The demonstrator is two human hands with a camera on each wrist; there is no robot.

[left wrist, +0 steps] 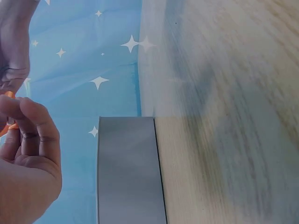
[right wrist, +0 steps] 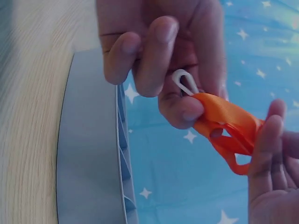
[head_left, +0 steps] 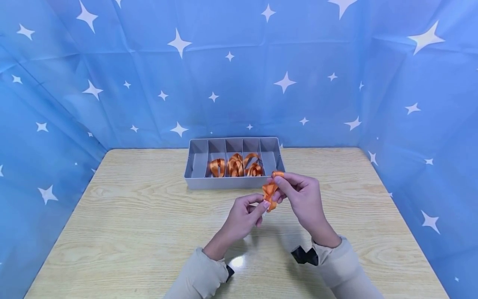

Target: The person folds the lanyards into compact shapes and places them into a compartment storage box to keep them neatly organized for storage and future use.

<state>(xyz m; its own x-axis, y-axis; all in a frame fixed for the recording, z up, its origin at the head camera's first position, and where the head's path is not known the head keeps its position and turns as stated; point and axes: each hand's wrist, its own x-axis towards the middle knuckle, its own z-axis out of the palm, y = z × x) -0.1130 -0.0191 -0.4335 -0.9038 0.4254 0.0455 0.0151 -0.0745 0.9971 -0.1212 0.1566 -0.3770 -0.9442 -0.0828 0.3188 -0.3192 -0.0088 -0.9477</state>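
Both hands hold an orange ribbon [head_left: 269, 191] in the air, just in front of the grey divided box [head_left: 224, 183]. My left hand [head_left: 244, 214] pinches its lower left part between thumb and fingertips. The upper right end is gripped by my right hand [head_left: 304, 199]. In the right wrist view the folded ribbon [right wrist: 229, 114] runs between the two hands, and a small white loop [right wrist: 185, 81] sticks out at the right hand's fingers. Most of the ribbon is hidden in the left wrist view, behind the fingers of the left hand [left wrist: 35, 144].
Orange ribbon loops [head_left: 235, 165] lie in the three middle compartments of the box. The box stands near the back edge of the wooden table [head_left: 142, 232]. Behind and at both sides hangs a blue cloth [head_left: 231, 83] with white stars.
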